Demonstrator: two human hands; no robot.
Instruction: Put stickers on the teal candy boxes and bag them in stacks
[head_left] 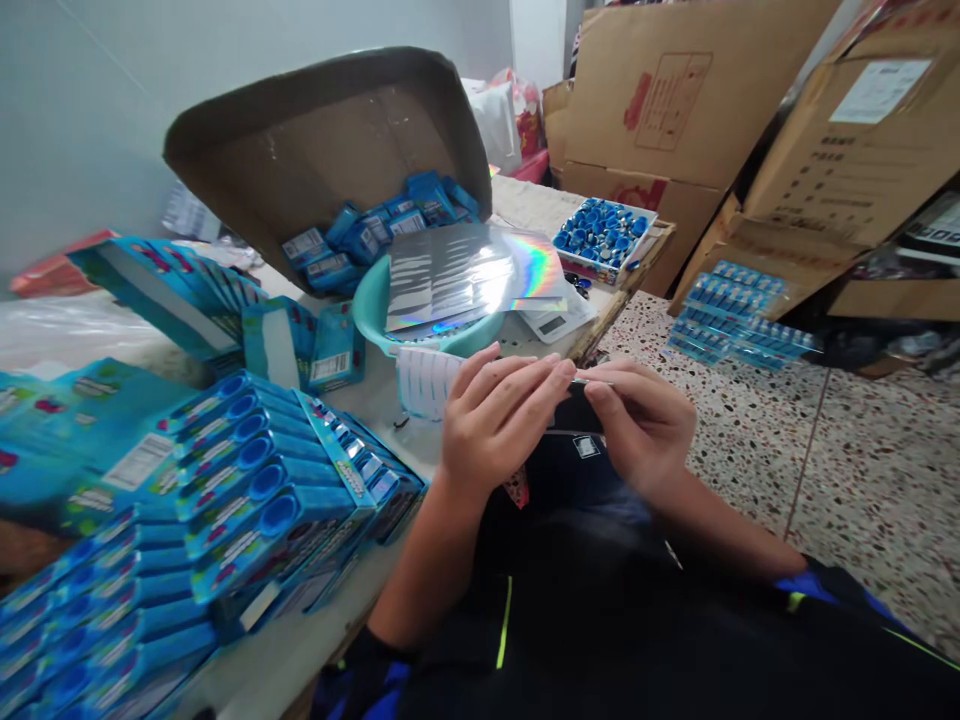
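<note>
My left hand [499, 420] is closed above my lap, its fingers bent together and their tips meeting those of my right hand [646, 415]. The right hand pinches with thumb and forefinger. Between the two sets of fingertips shows the edge of a small thin pale piece [596, 381]; most of it is hidden by the fingers. Just behind my left fingers is a whitish sheet with pale blue lines [426, 385]; whether the hand touches it I cannot tell. Beyond lies a stack of shiny silver sheets [457, 275] across a turquoise basin [371, 310].
Blue display boxes [262, 470] with round-ended packs crowd the table's left. An open carton [322, 130] holds small blue boxes [367, 235]. A white tray [651, 213] of blue caps stands near a scale [556, 322]. Blue packs [735, 315] and large cartons [660, 90] are at right.
</note>
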